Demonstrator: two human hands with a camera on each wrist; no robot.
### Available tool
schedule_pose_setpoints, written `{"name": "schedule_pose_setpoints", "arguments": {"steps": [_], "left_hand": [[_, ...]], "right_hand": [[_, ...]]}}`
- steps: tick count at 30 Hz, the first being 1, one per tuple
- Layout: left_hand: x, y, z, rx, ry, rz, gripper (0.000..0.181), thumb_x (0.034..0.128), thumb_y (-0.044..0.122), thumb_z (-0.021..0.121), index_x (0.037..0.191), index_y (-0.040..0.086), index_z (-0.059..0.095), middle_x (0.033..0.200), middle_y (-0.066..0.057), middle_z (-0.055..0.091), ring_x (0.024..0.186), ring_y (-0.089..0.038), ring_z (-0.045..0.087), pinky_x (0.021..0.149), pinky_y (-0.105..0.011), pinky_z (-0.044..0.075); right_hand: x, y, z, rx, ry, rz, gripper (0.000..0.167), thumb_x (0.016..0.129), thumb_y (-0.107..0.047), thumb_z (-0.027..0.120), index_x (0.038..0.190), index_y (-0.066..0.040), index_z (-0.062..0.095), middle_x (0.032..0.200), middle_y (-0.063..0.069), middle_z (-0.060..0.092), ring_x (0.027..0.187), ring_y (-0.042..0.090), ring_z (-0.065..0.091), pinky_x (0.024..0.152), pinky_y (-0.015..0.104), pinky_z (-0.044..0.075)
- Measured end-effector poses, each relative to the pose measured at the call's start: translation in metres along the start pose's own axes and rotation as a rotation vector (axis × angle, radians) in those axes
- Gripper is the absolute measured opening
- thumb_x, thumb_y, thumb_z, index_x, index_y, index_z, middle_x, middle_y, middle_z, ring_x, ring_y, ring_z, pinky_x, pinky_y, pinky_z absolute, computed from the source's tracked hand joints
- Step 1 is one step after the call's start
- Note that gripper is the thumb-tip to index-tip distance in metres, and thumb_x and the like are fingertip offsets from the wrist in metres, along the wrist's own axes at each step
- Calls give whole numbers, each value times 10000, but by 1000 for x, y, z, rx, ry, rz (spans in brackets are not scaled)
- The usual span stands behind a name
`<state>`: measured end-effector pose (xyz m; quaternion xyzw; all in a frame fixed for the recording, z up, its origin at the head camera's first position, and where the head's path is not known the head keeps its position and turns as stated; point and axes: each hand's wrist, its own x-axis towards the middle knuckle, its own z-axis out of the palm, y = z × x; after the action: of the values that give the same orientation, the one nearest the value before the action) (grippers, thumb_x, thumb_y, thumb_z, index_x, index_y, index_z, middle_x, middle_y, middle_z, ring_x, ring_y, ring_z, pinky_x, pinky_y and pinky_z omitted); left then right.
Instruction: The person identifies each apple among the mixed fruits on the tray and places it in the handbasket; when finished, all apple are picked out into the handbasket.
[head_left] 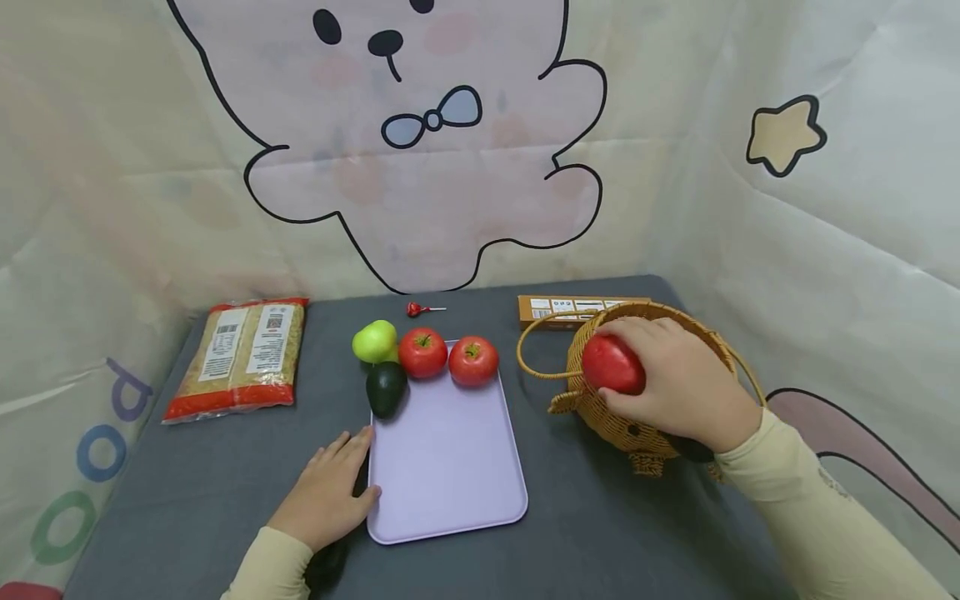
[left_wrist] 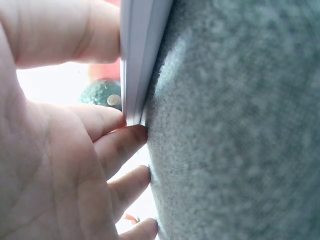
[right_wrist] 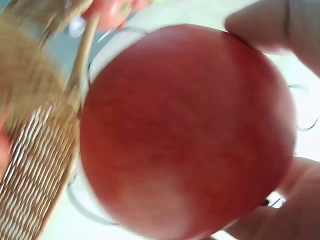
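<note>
My right hand (head_left: 671,379) grips a round red fruit (head_left: 613,365) over the wicker basket (head_left: 693,323). Smooth red skin fills most of the right wrist view, with fingertips pressed on the fruit (right_wrist: 185,135). At the left edge of the lilac tray (head_left: 450,467), my left hand (head_left: 330,492) rests on the cloth, its thumb and fingertips against the rim. Along the tray's far end are a dark green avocado (head_left: 386,389), a green apple (head_left: 375,342), and two tomatoes, one left (head_left: 423,352) and one right (head_left: 473,362).
A bag of grain (head_left: 240,358) lies at the far left of the grey table. Behind the tray is a red lollipop (head_left: 414,309). A long brown box (head_left: 536,310) lies behind the basket, whose handle loop (head_left: 528,367) sticks out leftward. Printed fabric walls enclose the table.
</note>
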<state>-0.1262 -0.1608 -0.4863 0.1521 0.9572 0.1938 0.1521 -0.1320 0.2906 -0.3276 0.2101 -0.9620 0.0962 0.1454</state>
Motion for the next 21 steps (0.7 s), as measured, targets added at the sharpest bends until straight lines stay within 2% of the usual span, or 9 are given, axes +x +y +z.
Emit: {"name": "schedule_pose_setpoints", "arguments": {"steps": [4,8,11,16,21], "left_hand": [[-1,2,-2,-1,-3,-9,856,964,369,751,1644,11,374,1649,-203,428,1540,-486,308,1213,-720,206],[0,2,-1,1,-1,-11,858,963,373,750,1643,9,376,1649,-203,429,1540,-486,307,1215,-719,203],[-1,2,0,5,-4,-8,856,962,374,751,1642,9,379,1649,-200,430,1539,-484,311,1216,-716,206],[-1,3,1,-9,5,7,843,964,365,750,1641,16,387,1646,-193,438,1535,-482,321,1216,-712,213],[-2,2,1,-12,18,8,836,966,355,743,1639,9,386,1645,-197,438,1537,-480,319,1218,-709,214]], "right_hand": [[9,34,-8,-21,-219,135,633,784,-361,876,1330,-132,655,1138,52,708,966,278,644,721,504,598],[14,67,-1,-39,-394,176,619,769,-362,874,1290,-108,657,1036,32,705,847,223,652,659,468,572],[15,81,10,-48,-497,177,650,763,-374,883,1296,-81,654,1038,51,695,835,239,644,662,461,562],[18,83,19,-96,-584,171,734,786,-349,885,1391,-21,630,1210,213,680,978,404,648,730,524,583],[26,63,5,-168,-610,214,823,850,-403,847,1490,21,552,1398,345,581,1166,538,619,838,648,569]]}}
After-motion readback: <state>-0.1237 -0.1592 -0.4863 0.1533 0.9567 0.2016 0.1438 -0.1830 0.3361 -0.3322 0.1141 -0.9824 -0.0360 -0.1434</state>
